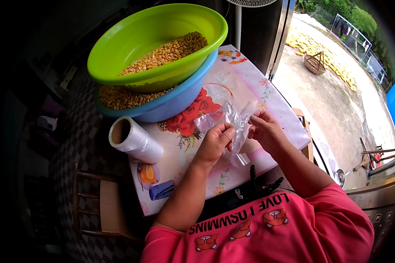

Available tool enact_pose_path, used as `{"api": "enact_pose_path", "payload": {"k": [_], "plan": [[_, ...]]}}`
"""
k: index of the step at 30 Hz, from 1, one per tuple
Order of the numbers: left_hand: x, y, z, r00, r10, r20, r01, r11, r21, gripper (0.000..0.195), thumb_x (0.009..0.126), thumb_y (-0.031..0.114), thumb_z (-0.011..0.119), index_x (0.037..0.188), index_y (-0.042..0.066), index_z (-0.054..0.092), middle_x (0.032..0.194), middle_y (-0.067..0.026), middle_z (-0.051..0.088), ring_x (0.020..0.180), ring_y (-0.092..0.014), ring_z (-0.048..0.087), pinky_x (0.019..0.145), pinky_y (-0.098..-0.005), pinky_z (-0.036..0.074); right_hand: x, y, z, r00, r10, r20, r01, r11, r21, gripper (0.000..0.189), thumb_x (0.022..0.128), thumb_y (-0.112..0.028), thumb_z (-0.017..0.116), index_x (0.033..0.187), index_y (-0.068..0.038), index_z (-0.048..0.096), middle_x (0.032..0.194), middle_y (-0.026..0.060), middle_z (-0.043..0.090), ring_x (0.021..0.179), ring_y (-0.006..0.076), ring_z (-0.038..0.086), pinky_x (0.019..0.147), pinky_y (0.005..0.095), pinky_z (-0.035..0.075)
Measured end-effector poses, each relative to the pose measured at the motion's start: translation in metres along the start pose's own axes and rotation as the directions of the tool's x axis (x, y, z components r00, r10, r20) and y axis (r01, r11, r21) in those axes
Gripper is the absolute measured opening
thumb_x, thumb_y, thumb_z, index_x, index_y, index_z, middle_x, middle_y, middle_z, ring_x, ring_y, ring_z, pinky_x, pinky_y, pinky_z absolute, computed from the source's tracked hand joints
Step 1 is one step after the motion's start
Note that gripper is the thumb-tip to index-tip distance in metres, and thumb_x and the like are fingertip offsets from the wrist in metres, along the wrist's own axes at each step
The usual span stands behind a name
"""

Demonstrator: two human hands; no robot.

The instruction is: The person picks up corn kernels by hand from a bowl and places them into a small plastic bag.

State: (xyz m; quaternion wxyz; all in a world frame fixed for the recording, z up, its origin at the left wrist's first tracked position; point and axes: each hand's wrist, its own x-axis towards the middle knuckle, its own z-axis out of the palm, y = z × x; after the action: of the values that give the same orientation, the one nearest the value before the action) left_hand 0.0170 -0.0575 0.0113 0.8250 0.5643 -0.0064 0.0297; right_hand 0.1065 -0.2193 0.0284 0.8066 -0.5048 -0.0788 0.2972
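Thin clear plastic bag (pixel 239 131) hangs crumpled between my two hands over the table. My left hand (pixel 219 139) pinches it between thumb and fingers on one side. On the other side, my right hand (pixel 262 126) grips its upper edge with the fingertips. To the left stands a roll of clear plastic bags (pixel 141 144) on its end, tilted in view, its cardboard core showing. Behind it, a green plastic basin (pixel 125 42) with dried corn kernels (pixel 168 54) rests in a blue plastic basin (pixel 184 102) that also holds kernels.
The table (pixel 273 131) wears a flower-printed cover. A wooden chair (pixel 89 194) with a cardboard piece (pixel 110 207) stands at left. A fan (pixel 251 2) is behind the table. Outside the doorway at right, corn cobs (pixel 335 65) lie spread near a wicker basket (pixel 314 64).
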Motion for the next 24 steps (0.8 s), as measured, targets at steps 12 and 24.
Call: {"api": "enact_pose_path", "payload": {"k": [12, 24], "plan": [[0.002, -0.008, 0.004, 0.983, 0.183, -0.002, -0.178, 0.958, 0.223, 0.012, 0.091, 0.014, 0.054, 0.087, 0.003, 0.053, 0.070, 0.0019, 0.052, 0.060, -0.005, 0.046, 0.055, -0.0194, 0.040, -0.022, 0.007, 0.008, 0.966, 0.065, 0.250, 0.034, 0.927, -0.373, 0.024, 0.084, -0.025, 0.066, 0.085, -0.003, 0.056, 0.077, 0.0044, 0.061, 0.065, 0.0104, 0.055, 0.056, 0.0240, 0.045], [0.008, -0.019, -0.003, 0.881, 0.442, -0.166, -0.326, 0.823, 0.465, 0.008, 0.087, 0.007, 0.052, 0.080, 0.005, 0.049, 0.063, 0.0043, 0.044, 0.054, -0.003, 0.040, 0.050, -0.0186, 0.036, -0.019, -0.007, -0.018, 0.960, -0.271, 0.075, 0.279, 0.897, -0.342, 0.012, 0.077, 0.002, 0.054, 0.088, -0.002, 0.056, 0.081, 0.0028, 0.060, 0.073, 0.0112, 0.056, 0.067, 0.0248, 0.046]]}}
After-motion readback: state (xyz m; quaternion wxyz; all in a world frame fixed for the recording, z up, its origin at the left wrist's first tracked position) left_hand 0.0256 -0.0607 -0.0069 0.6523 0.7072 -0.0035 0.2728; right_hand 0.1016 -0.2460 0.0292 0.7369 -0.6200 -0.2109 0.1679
